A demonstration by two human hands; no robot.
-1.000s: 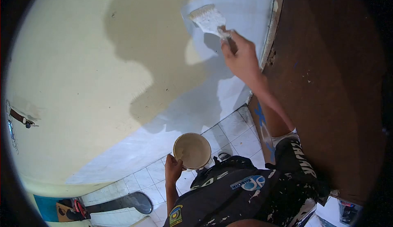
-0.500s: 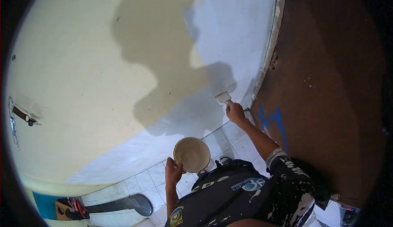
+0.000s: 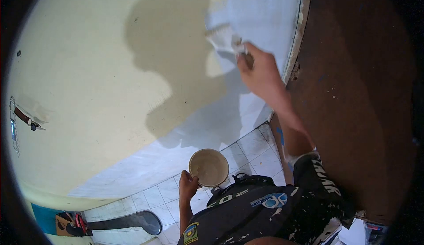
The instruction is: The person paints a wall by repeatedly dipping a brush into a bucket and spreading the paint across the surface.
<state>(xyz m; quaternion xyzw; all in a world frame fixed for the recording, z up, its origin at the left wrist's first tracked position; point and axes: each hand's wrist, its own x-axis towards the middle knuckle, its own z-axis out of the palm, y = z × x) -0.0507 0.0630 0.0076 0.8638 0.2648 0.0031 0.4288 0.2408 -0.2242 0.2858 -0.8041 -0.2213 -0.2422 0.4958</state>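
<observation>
Right hand (image 3: 264,70): grip closed on the handle of a wide flat brush (image 3: 224,39), thumb and fingers wrapped up near the head. Brush sits well beyond the bucket (image 3: 219,164) and a bit to its right, bristles pointing away from the palm. Hand and brush blurred; can't tell if the bristles touch the wall.

Left hand (image 3: 189,186): grip pinched shut on the bucket's rim, at the left side of the bucket. Bucket is round, pale, open side facing the camera, inside beige. Can't tell how full.

Wall (image 3: 88,73) rises beyond the bucket, cream over most of it. Pale bluish-white area (image 3: 265,24) beyond and right of the bucket, plus a band of the same tone running low to the bucket's left. Brush head is at the edge between the two tones. Shadow (image 3: 170,28) of the person falls on the wall beyond the bucket, across both tones.

Brown surface (image 3: 353,77) well right of the bucket, blue marks (image 3: 280,137) low on it, partly behind the forearm. White floor tiles (image 3: 265,161) below and around the bucket. Dark shirt (image 3: 238,207) with white splotches just on the bucket's near side. Long dark round-ended object (image 3: 128,223) lower left of the bucket, red item (image 3: 81,222) at its far end.
</observation>
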